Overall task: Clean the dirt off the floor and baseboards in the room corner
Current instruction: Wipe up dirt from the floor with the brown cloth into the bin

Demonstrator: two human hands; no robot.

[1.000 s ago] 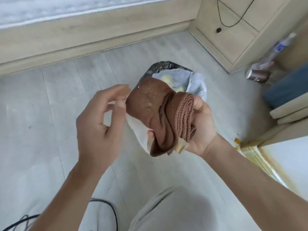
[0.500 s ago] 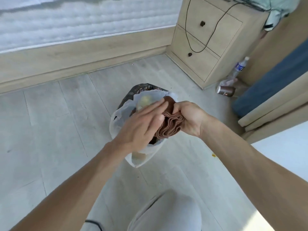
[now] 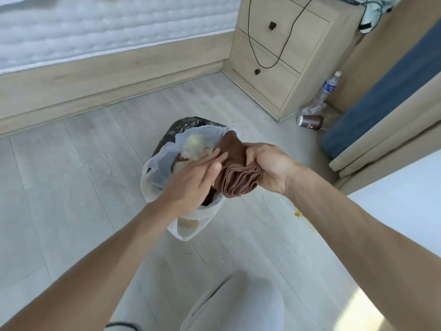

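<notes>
My right hand point(image 3: 267, 167) grips a bunched brown cloth point(image 3: 236, 177) over an open white plastic bag point(image 3: 155, 180) that lines a dark bin on the pale floor point(image 3: 71, 187). My left hand point(image 3: 195, 180) lies flat with straight fingers against the cloth's left side, above the bag's mouth. Pale rubbish shows inside the bag. A small yellow-brown stain point(image 3: 297, 213) marks the floor to the right of the bag, near a white surface's edge. A wooden baseboard-like bed frame point(image 3: 107, 77) runs along the back.
A wooden nightstand point(image 3: 281, 58) with a dangling black cord stands at the back right. Beside it lie a plastic bottle point(image 3: 328, 87) and a toppled brown cup point(image 3: 310, 121). Blue and beige curtains point(image 3: 381, 103) hang at the right. My grey-trousered knee point(image 3: 236, 304) is below.
Over the second both hands dropped with the cloth toward the bag and the view tilted up. My left hand went from raised beside the cloth to lying flat against it.
</notes>
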